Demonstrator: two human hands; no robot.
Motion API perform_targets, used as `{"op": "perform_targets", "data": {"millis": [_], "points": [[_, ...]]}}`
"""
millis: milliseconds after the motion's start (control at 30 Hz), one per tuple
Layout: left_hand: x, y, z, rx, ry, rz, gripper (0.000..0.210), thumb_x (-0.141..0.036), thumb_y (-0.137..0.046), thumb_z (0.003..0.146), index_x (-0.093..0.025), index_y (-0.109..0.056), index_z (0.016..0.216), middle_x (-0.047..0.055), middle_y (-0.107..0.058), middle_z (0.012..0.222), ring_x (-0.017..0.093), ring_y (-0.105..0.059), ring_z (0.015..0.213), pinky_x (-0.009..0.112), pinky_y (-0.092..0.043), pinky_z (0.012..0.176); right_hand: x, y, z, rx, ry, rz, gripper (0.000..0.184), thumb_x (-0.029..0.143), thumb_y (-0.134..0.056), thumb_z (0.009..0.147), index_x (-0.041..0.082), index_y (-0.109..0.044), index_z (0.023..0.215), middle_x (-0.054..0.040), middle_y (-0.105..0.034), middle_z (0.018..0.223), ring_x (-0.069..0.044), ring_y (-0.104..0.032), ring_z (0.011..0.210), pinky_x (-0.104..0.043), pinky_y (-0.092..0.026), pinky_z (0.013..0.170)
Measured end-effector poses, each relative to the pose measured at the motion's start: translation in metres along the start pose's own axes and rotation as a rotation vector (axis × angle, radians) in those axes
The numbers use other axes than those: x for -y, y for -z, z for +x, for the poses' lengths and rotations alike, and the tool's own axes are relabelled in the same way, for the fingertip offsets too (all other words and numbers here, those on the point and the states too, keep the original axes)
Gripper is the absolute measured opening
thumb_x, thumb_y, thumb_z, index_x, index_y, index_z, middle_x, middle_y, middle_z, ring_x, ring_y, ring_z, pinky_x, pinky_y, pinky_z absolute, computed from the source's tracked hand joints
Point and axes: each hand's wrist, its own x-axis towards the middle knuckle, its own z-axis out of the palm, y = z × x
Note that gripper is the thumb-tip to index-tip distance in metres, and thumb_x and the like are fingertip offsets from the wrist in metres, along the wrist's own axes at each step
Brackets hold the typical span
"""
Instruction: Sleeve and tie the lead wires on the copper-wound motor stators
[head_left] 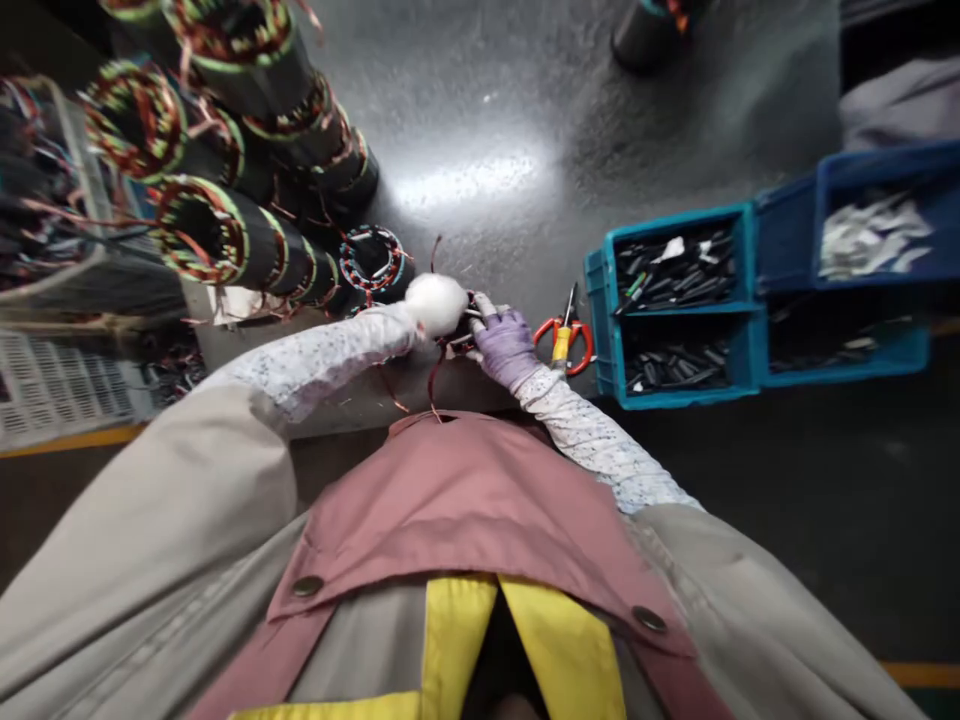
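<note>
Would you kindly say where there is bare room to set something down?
The bench is bare beyond the left hand and right hand, between stacked wound cores on the left and teal bins on the right. It is crowded around the hands and beside the bins, where red-handled scissors and a yellow-handled tool lie.

Wired pc. (pixel 455 347) mostly hidden btwn L hand (pixel 436 304) & R hand (pixel 504 342).
</note>
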Motion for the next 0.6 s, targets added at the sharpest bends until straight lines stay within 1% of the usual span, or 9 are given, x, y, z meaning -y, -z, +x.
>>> {"op": "perform_targets", "data": {"millis": [67, 133, 167, 200, 267, 333, 400, 533, 600], "points": [[-0.003, 0.002, -0.018, 0.022, -0.042, -0.036, 0.026, -0.034, -0.059, 0.085, -0.013, -0.074, 0.090, 0.009, -0.070, 0.082, 0.022, -0.066, 0.082, 0.034, -0.051, 0.076, 0.002, -0.003, -0.002, -0.010, -0.072, 0.079, 0.052, 0.029, -0.064, 0.087, 0.008, -0.058, 0.134, -0.0227, -0.044, 0.151, -0.038, -0.049, 0.126, -0.051, -0.039, 0.103], [-0.005, 0.002, -0.041, -0.014, -0.081, -0.067, 0.033, -0.036, -0.048, 0.093, -0.015, -0.071, 0.104, 0.006, -0.071, 0.094, 0.018, -0.066, 0.087, 0.028, -0.050, 0.079, 0.005, -0.003, -0.004, -0.013, -0.102, 0.122, 0.053, 0.031, -0.060, 0.089, 0.009, -0.056, 0.138, -0.0217, -0.046, 0.150, -0.037, -0.050, 0.125, -0.050, -0.039, 0.102], [-0.005, 0.000, -0.052, -0.033, -0.078, -0.029, 0.035, -0.037, -0.044, 0.095, -0.016, -0.067, 0.112, 0.007, -0.070, 0.103, 0.018, -0.065, 0.092, 0.028, -0.050, 0.081, 0.006, -0.002, -0.005, -0.016, -0.090, 0.120, 0.052, 0.032, -0.059, 0.090, 0.010, -0.056, 0.137, -0.0207, -0.044, 0.152, -0.037, -0.050, 0.125, -0.050, -0.039, 0.102], [-0.004, -0.003, -0.063, -0.041, -0.061, 0.038, 0.037, -0.038, -0.045, 0.095, -0.016, -0.064, 0.118, 0.009, -0.069, 0.111, 0.019, -0.065, 0.098, 0.029, -0.050, 0.084, 0.007, -0.001, -0.007, -0.021, -0.068, 0.104, 0.050, 0.032, -0.059, 0.090, 0.011, -0.057, 0.136, -0.0197, -0.039, 0.155, -0.038, -0.049, 0.126, -0.051, -0.038, 0.101], [-0.002, -0.011, -0.076, -0.008, -0.004, 0.217, 0.041, -0.041, -0.055, 0.090, -0.016, -0.061, 0.123, 0.014, -0.064, 0.120, 0.025, -0.065, 0.103, 0.033, -0.049, 0.084, 0.008, 0.001, -0.008, -0.026, -0.030, 0.061, 0.046, 0.033, -0.060, 0.090, 0.012, -0.061, 0.131, -0.0185, -0.031, 0.160, -0.040, -0.047, 0.128, -0.052, -0.037, 0.101], [-0.002, -0.017, -0.077, 0.068, 0.032, 0.310, 0.039, -0.038, -0.059, 0.087, -0.015, -0.064, 0.118, 0.017, -0.064, 0.117, 0.029, -0.066, 0.100, 0.036, -0.049, 0.081, 0.008, 0.003, -0.010, -0.023, -0.029, 0.035, 0.045, 0.033, -0.063, 0.088, 0.011, -0.063, 0.128, -0.0193, -0.030, 0.160, -0.041, -0.047, 0.128, -0.052, -0.038, 0.101], [-0.002, -0.019, -0.070, 0.114, 0.037, 0.321, 0.030, -0.034, -0.056, 0.089, -0.016, -0.068, 0.110, 0.016, -0.067, 0.109, 0.028, -0.067, 0.098, 0.035, -0.048, 0.081, 0.008, 0.004, -0.010, -0.016, -0.024, 0.022, 0.046, 0.032, -0.064, 0.087, 0.010, -0.062, 0.127, -0.0202, -0.030, 0.160, -0.041, -0.047, 0.128, -0.051, -0.038, 0.100], [0.001, -0.010, -0.056, 0.147, 0.052, 0.303, 0.030, -0.041, -0.059, 0.087, -0.022, -0.071, 0.107, 0.008, -0.071, 0.101, 0.024, -0.067, 0.099, 0.029, -0.047, 0.081, 0.007, 0.003, -0.010, -0.014, -0.018, 0.029, 0.048, 0.033, -0.064, 0.088, 0.011, -0.061, 0.130, -0.0212, -0.030, 0.160, -0.042, -0.048, 0.127, -0.051, -0.038, 0.098], [0.001, -0.005, -0.054, 0.140, 0.075, 0.292, 0.030, -0.040, -0.057, 0.088, -0.022, -0.071, 0.108, 0.009, -0.072, 0.101, 0.025, -0.067, 0.098, 0.030, -0.048, 0.081, 0.006, 0.002, -0.011, -0.014, -0.014, 0.032, 0.048, 0.034, -0.063, 0.088, 0.011, -0.061, 0.130, -0.0213, -0.030, 0.160, -0.043, -0.047, 0.128, -0.052, -0.038, 0.098]]}}
